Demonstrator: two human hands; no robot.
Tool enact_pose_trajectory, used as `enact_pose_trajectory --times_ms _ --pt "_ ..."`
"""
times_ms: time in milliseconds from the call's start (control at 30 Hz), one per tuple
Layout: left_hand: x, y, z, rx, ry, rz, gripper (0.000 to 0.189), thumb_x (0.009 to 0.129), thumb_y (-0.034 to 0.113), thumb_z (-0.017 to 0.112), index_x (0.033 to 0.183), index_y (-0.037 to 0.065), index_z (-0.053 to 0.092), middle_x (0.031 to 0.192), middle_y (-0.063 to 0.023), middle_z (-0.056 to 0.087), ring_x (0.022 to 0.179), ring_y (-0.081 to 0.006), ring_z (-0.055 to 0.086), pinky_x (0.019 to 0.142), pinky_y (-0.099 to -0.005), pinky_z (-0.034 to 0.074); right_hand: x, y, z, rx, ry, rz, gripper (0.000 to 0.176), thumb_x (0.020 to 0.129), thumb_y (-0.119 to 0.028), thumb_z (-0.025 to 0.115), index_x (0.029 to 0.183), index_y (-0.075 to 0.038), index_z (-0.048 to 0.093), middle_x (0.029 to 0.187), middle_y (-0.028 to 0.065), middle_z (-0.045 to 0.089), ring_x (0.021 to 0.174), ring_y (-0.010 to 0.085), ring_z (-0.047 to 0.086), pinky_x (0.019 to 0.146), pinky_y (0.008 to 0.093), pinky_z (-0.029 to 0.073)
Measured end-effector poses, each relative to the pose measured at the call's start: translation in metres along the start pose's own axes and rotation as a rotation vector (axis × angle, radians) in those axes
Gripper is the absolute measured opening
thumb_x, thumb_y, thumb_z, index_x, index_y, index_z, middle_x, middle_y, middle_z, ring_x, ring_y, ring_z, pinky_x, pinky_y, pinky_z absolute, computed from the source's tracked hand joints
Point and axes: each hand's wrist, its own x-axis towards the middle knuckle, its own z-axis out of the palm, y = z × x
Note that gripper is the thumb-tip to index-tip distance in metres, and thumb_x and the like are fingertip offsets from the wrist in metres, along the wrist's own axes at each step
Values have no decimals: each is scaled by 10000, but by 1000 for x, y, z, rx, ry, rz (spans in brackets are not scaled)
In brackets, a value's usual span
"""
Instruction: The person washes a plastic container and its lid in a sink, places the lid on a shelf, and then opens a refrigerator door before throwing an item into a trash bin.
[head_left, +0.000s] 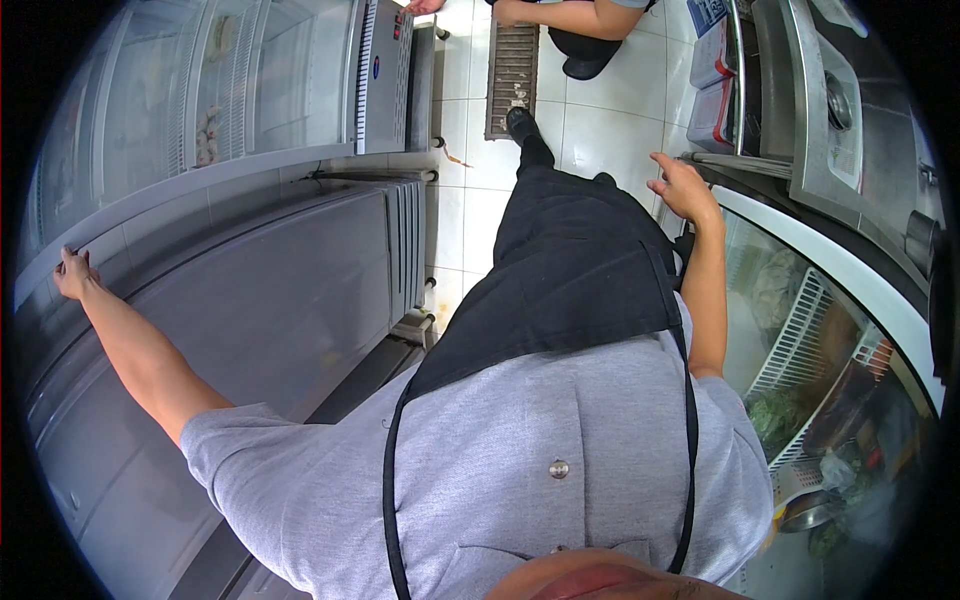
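At the far left, my left hand [76, 273] has its fingers curled at the pale edge strip [170, 207] of a glass-fronted refrigerated cabinet [290, 75]. What lies inside those fingers is too small to make out fully, but they look closed on the edge. My right hand [686, 190] hangs in the air on the other side with its fingers apart and nothing in it. It is beside the curved white rim [800, 240] of a glass display fridge [740, 290]. I wear a black apron [580, 270] over a grey shirt.
A grey metal cabinet [270, 260] runs along my left. Another person [590, 20] crouches ahead by a floor drain grate [512, 70]. Red-lidded tubs [711, 110] and a steel counter [800, 130] with a white container [845, 110] stand at the right. Tiles [600, 130] cover the floor.
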Motion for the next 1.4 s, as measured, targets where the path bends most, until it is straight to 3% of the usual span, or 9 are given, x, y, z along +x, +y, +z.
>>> enact_pose_trajectory --times_ms 167,1400 --pt "4 -4 0 22 -4 -13 399 822 127 654 1085 -100 459 979 -179 572 776 -224 610 590 -343 590 1 2 2 -11 25 -22 465 821 -208 617 1236 -56 472 1119 230 575 1076 382 523 912 431 416" --pt "8 -9 -1 23 -40 9 429 813 116 657 1113 -109 447 950 -179 584 765 -200 607 582 -318 586 3 -4 3 4 -20 -4 470 828 -223 609 1240 -52 460 1107 235 577 1066 389 522 907 436 412"
